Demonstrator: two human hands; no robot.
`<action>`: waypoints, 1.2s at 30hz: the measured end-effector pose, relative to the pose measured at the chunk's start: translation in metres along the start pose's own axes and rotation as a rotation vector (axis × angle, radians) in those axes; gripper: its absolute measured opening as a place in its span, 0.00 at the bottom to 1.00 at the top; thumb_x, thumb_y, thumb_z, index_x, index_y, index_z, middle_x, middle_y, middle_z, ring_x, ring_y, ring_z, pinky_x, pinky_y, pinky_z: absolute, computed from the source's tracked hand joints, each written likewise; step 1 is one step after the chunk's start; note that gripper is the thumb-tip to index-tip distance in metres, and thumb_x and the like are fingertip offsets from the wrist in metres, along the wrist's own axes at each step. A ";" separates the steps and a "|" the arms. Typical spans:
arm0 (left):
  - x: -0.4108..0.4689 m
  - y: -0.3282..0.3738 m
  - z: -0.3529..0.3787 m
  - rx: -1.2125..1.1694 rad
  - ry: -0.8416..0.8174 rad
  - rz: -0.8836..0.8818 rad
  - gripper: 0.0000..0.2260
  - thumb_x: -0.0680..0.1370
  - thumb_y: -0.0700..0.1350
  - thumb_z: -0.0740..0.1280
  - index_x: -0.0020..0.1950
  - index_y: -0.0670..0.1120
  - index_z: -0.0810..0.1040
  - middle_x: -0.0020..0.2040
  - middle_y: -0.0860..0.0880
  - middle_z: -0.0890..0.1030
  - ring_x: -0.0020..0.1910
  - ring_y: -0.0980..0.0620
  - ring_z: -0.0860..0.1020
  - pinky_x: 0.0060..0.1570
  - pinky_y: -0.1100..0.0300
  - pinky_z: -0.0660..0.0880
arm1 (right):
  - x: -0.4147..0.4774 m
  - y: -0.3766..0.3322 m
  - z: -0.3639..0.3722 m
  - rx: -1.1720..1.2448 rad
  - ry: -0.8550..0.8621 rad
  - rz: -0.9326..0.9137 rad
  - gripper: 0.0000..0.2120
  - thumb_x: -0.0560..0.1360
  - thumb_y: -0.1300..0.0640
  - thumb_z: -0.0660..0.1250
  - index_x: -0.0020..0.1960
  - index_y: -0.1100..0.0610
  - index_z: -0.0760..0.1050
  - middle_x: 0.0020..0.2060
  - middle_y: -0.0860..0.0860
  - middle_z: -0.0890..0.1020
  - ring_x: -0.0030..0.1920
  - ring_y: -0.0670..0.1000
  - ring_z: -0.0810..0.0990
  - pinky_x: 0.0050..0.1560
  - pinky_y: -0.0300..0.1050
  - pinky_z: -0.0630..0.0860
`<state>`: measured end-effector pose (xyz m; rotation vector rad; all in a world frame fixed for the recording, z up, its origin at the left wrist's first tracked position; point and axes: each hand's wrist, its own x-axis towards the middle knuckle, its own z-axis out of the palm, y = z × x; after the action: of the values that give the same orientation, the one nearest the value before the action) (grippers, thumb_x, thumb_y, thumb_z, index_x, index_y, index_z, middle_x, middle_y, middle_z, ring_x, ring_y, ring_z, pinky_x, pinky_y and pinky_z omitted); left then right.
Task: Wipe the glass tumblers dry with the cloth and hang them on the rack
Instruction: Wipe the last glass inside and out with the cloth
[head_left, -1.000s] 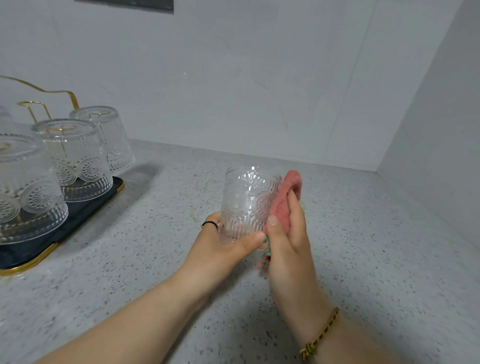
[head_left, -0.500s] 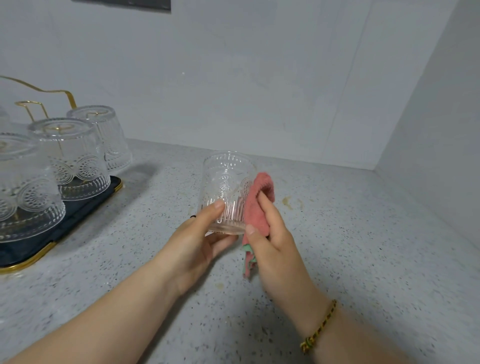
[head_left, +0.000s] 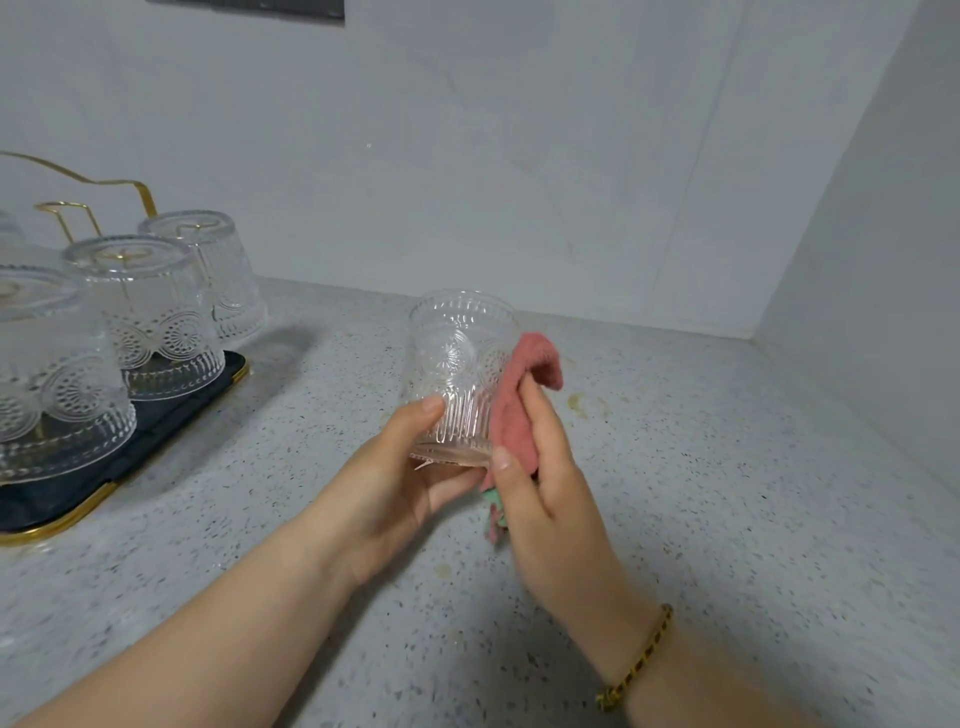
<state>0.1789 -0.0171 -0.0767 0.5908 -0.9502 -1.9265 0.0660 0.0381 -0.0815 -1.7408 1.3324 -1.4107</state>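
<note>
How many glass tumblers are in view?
5. A held tumbler in the left hand; three upside down on the rack, near, middle, far; a sliver at the left edge. More may be hidden beyond it.

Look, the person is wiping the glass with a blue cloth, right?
Not blue: the cloth is pink, as the head view shows. The right hand does press it to the glass, which the left hand holds.

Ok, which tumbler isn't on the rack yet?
The tumbler gripped in the left hand, with the cloth in the right hand against it. The other tumblers sit inverted on the rack.
</note>
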 end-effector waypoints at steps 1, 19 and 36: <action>0.001 -0.001 -0.001 0.037 0.007 -0.016 0.25 0.65 0.50 0.68 0.58 0.38 0.75 0.53 0.37 0.80 0.50 0.43 0.80 0.52 0.53 0.78 | 0.001 0.000 0.000 -0.033 0.025 -0.032 0.22 0.70 0.40 0.50 0.60 0.22 0.48 0.69 0.55 0.63 0.54 0.50 0.64 0.58 0.49 0.68; -0.004 0.009 -0.004 0.386 -0.041 0.032 0.41 0.55 0.53 0.70 0.65 0.38 0.68 0.45 0.45 0.83 0.39 0.51 0.83 0.36 0.63 0.78 | 0.013 -0.017 -0.046 0.572 0.487 0.224 0.04 0.77 0.59 0.57 0.45 0.53 0.69 0.26 0.48 0.78 0.22 0.43 0.74 0.22 0.38 0.72; -0.006 0.015 -0.005 0.467 -0.101 -0.137 0.21 0.60 0.57 0.66 0.46 0.45 0.77 0.35 0.46 0.83 0.32 0.49 0.82 0.31 0.55 0.81 | -0.002 -0.056 -0.052 -0.006 -0.710 0.096 0.10 0.62 0.46 0.57 0.40 0.33 0.71 0.27 0.23 0.74 0.34 0.22 0.72 0.34 0.18 0.66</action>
<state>0.1937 -0.0184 -0.0675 0.8488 -1.4758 -1.8717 0.0378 0.0693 -0.0182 -1.8919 0.9962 -0.6236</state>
